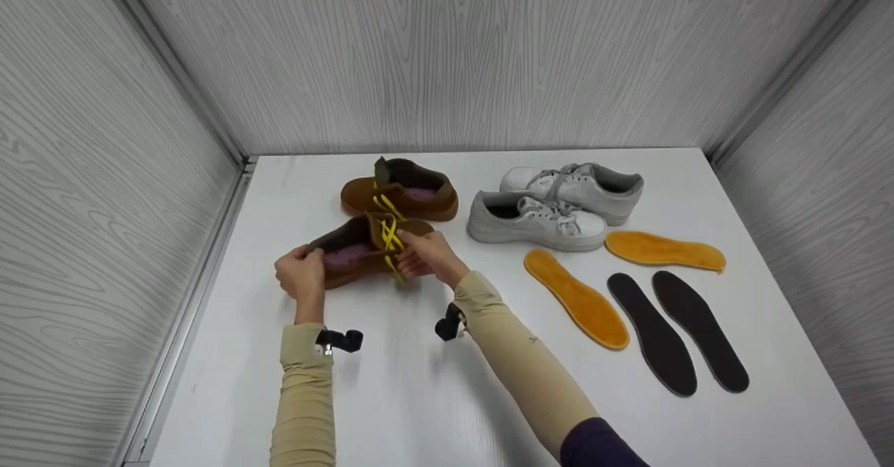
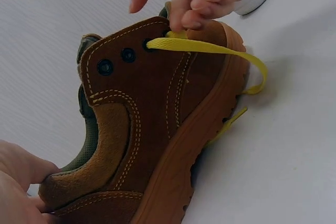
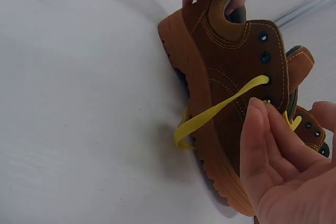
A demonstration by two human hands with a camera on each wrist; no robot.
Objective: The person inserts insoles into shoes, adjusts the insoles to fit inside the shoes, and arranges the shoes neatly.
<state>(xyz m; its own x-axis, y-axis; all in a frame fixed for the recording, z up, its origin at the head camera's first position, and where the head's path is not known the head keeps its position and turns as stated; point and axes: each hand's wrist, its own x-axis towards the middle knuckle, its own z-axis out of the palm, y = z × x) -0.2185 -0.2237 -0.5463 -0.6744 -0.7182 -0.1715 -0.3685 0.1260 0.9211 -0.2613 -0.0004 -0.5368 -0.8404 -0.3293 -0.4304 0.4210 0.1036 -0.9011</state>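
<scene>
A brown lace-up shoe (image 1: pixel 363 261) with yellow stitching stands nearest me, toe pointing right. My left hand (image 1: pixel 302 273) grips its heel collar, thumb on one side and fingers on the other. Over the front of the shoe, my right hand (image 1: pixel 427 252) touches the yellow lace (image 3: pixel 210 111) at the eyelets with its fingertips, the thumb held apart. The lace hangs in a loop down the shoe's side; its upper eyelets (image 2: pixel 105 67) carry no lace. Pink lining shows inside. Behind it stands the matching brown shoe (image 1: pixel 436 205), toe left, yellow lace hanging.
Two white sneakers (image 1: pixel 506 228) with grey laces stand side by side, right of the brown pair. Farther right lie two fuzzy orange insoles (image 1: pixel 578 299) and two dark insoles (image 1: pixel 653 334). Pale wood-grain panels (image 1: pixel 433 62) enclose the white table (image 1: pixel 391 397) at back and sides.
</scene>
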